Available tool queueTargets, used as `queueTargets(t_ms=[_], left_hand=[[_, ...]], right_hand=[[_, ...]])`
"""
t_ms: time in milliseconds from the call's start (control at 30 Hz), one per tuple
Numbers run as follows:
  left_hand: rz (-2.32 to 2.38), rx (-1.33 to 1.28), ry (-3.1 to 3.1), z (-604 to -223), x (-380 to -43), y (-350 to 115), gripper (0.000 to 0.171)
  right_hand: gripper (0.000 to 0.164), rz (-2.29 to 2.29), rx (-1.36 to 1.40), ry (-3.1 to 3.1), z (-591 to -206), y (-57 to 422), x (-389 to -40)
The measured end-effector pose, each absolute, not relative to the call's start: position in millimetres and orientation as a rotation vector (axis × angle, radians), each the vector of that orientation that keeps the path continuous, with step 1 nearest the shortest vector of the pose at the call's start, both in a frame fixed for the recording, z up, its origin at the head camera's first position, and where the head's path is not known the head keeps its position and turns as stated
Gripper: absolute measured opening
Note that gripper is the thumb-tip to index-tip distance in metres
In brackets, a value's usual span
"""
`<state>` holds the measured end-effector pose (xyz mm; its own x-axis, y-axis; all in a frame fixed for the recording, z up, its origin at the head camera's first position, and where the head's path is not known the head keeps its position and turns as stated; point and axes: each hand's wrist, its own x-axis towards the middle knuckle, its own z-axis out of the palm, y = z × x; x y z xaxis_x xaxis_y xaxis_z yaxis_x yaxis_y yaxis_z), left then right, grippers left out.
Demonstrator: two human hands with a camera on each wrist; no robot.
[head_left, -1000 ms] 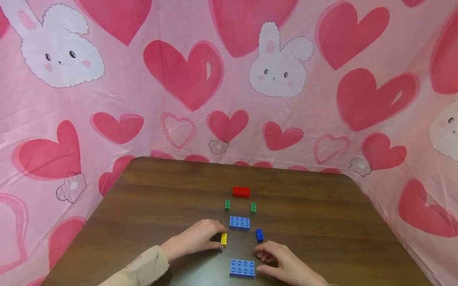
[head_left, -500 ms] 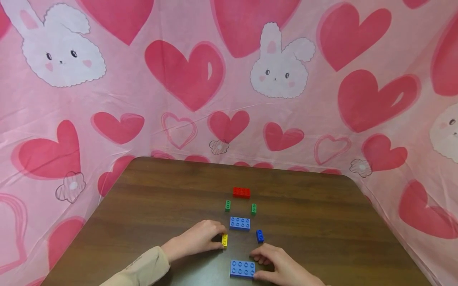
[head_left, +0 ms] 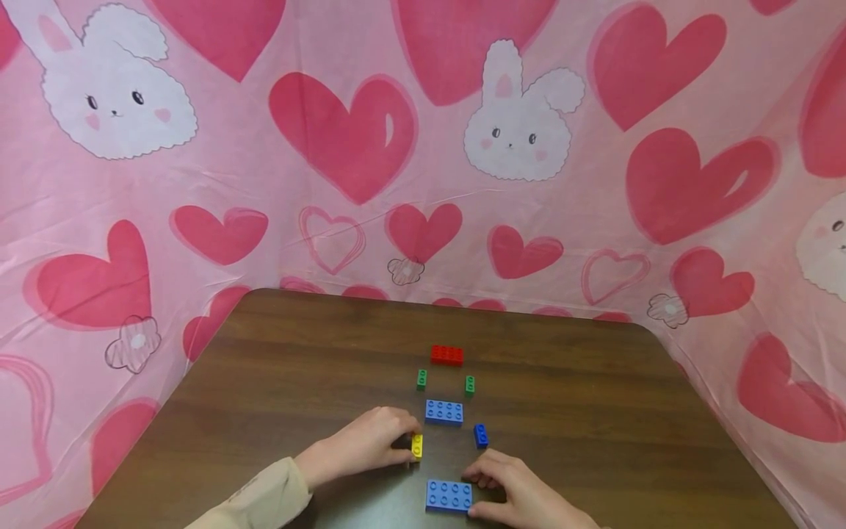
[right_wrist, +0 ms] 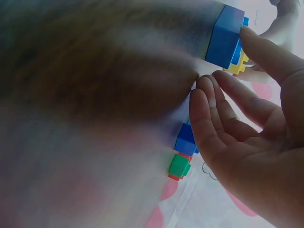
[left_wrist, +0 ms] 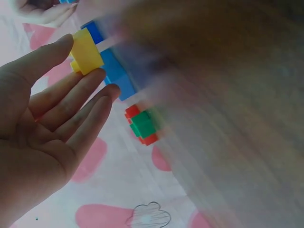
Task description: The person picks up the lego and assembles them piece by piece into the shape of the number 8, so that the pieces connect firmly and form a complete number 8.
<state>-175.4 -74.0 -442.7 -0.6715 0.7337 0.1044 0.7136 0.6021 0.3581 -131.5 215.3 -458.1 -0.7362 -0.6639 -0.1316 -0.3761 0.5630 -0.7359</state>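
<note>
Yellow two-stud toy brick [head_left: 417, 447], lower center of head view, studs up, long side pointing upframe, pinched in left hand [head_left: 366, 441]. Light-blue eight-stud brick [head_left: 449, 496], bottom center, studs up, sitting pretty much crosswise.

Yellow brick [head_left: 417, 447], light-blue brick [head_left: 449, 497], pink heart-print cloth [head_left: 439, 162]

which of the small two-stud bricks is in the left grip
The yellow brick, the only one pinched by the left grip; both green bricks and the dark blue brick lie outside it.
</note>
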Motion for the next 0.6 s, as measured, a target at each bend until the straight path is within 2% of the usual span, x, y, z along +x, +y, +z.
queueTargets(t_ms=[367,600], left_hand=[[0.598,1.293,2.711,-433,-166,-70,0.027],[0.582,1.325,2.672,-431,-162,-67,0.024]], right_hand=[[0.026,-0.987,-1.018,2.481,-461,214,-129],[0.027,-0.983,-0.903,2.458,-460,212,-131]])
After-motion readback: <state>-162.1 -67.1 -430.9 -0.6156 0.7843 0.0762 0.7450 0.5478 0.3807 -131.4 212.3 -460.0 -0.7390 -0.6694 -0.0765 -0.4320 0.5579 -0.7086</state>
